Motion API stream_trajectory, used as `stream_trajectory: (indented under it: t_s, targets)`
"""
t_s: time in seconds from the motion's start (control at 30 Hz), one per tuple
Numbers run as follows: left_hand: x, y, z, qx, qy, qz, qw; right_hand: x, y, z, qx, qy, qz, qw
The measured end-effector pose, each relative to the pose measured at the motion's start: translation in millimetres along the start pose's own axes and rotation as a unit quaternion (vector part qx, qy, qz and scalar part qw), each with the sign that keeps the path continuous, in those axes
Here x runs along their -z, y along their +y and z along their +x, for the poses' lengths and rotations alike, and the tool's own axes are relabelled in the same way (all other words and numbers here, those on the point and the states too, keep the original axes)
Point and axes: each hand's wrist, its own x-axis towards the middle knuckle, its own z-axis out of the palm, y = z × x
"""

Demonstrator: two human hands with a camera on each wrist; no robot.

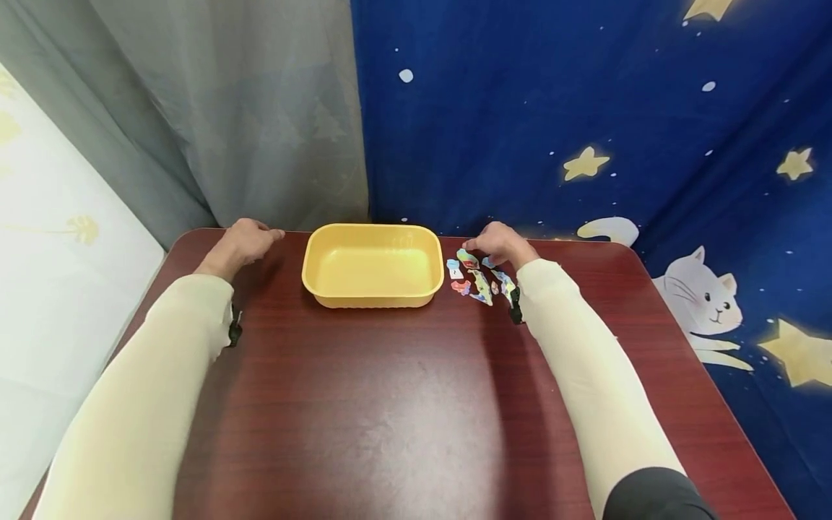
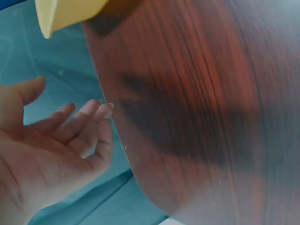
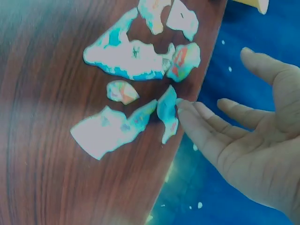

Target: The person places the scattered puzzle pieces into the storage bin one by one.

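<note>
Several flat, colourful irregular pieces lie on the table right of a yellow plastic basin [image 1: 373, 300]. My right hand [image 1: 499, 243] hovers at the back edge among them, its fingers loosely bent and holding nothing. In the right wrist view, its fingertips are right beside a narrow blue piece [image 3: 166, 105]. Around that lie a green-and-red piece [image 3: 185, 61], a large pale-and-blue piece [image 3: 124, 58], a small oval piece [image 3: 122, 91] and a long pale piece [image 3: 103, 133]. My left hand [image 1: 245, 241], relaxed and holding nothing, is left of the basin, fingertips at the table's back edge.
The dark red-brown wooden table [image 1: 364, 390] has a rounded back-left corner. Behind it hang a grey curtain [image 1: 279, 130] and a blue curtain [image 1: 481, 123] with stars and a cat. A white patterned cloth [image 1: 52, 238] hangs at the left.
</note>
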Motion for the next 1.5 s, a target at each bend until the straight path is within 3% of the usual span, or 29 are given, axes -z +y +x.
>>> stream_trajectory:
  t_s: [0.07, 0.2, 0.4, 0.53, 0.7, 1.07, 1.33, 1.5]
  targets:
    - [-2.5, 1.7, -0.2, 0.024, -0.001, -0.058, 0.9981, -5, -1, 3.6, -0.013, -0.001, 0.000, 0.9999]
    - [-3.6, 3.0, -0.9, 0.064, -0.027, -0.153, 0.9858, -15, -1, 11.1, -0.030, -0.011, 0.004, 0.9995]
    - [-1.1, 10.7, -2.8, 0.104, -0.082, -0.236, 0.9627, -20, -5, 15.2, -0.038, -0.015, 0.040, 0.9984]
    - [-3.0, 18.2, -3.4, 0.118, -0.107, -0.239, 0.9578, -23, -9, 14.5, -0.036, -0.019, 0.032, 0.9987]
    - [-7.2, 27.8, -4.1, 0.129, -0.111, -0.222, 0.9600, -32, -17, 14.3, -0.021, -0.025, -0.026, 0.9991]
    - [-13.1, 34.1, -4.5, 0.138, -0.127, -0.247, 0.9509, -46, -19, 17.7, -0.002, 0.010, -0.095, 0.9954]
    - [-17.9, 40.8, -2.7, 0.114, -0.130, -0.224, 0.9592, -52, -24, 15.0, -0.009, 0.046, -0.132, 0.9902]
    - [-21.2, 43.6, -1.8, 0.112, -0.126, -0.213, 0.9624, -53, -27, 13.2, -0.022, 0.056, -0.127, 0.9901]
